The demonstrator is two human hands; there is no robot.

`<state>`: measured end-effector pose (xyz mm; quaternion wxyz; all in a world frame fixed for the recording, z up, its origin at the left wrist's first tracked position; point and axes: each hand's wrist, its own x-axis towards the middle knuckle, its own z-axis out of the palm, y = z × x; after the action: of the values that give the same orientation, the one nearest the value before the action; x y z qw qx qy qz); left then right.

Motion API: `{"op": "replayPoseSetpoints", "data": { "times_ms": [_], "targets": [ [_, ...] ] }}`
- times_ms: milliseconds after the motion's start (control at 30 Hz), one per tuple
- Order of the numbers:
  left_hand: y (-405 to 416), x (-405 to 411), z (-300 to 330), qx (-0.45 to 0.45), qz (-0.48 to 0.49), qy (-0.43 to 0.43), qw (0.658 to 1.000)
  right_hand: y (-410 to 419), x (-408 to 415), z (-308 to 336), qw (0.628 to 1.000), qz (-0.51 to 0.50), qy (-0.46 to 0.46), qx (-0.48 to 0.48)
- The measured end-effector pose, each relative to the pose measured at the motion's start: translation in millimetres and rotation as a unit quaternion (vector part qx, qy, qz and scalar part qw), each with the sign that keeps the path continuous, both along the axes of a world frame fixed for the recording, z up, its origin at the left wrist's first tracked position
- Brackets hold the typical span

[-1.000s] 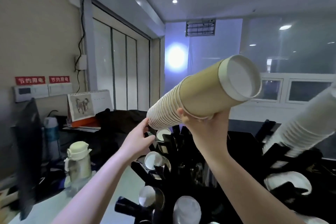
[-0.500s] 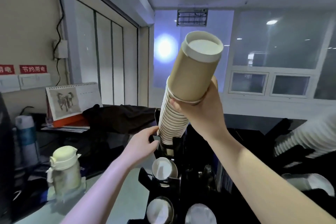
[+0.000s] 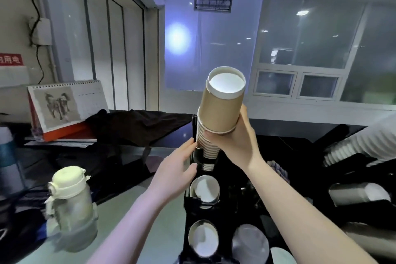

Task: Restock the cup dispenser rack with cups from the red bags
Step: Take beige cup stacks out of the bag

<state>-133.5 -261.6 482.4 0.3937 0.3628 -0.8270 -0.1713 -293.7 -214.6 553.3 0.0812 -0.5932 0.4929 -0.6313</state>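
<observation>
Since a moment ago the cup stack (image 3: 218,118) has swung near upright at frame centre, its lower end inside the rack (image 3: 194,203) top slot, right hand (image 3: 233,141) fingers wrapped round it, left hand (image 3: 176,172) fingers loosely steadying the slot.

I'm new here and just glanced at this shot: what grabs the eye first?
A tall stack of brown paper cups stands dead centre, gripped by the right hand and fed into the top of the black rack, which the left hand steadies. Behind it, a bright light glare glows on the far wall.
</observation>
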Motion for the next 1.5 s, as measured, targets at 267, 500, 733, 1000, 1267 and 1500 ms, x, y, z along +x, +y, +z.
{"op": "replayPoseSetpoints", "data": {
  "times_ms": [267, 500, 733, 1000, 1267, 1500],
  "targets": [
    [12, 22, -5, 0.0, -0.042, -0.007, 0.999, 2, 4, -19, 1.0, -0.026, 0.011, -0.014],
    [35, 41, -17, -0.045, -0.059, -0.046, 0.996, 34, 18, -57, 0.994, -0.104, 0.02, 0.027],
    [77, 52, -46, -0.029, -0.084, -0.061, 0.994, 93, 32, -96, 0.989, -0.097, 0.033, 0.103],
    [119, 36, -52, -0.01, -0.084, -0.048, 0.995, 148, 24, -124, 0.991, -0.091, 0.014, 0.1],
    [201, -69, -52, -0.032, -0.187, -0.071, 0.979, 255, -70, -141, 0.981, -0.152, 0.003, 0.117],
    [314, -218, -71, -0.025, -0.279, -0.085, 0.956, 419, -196, -150, 0.949, -0.269, -0.004, 0.166]
  ]
}}
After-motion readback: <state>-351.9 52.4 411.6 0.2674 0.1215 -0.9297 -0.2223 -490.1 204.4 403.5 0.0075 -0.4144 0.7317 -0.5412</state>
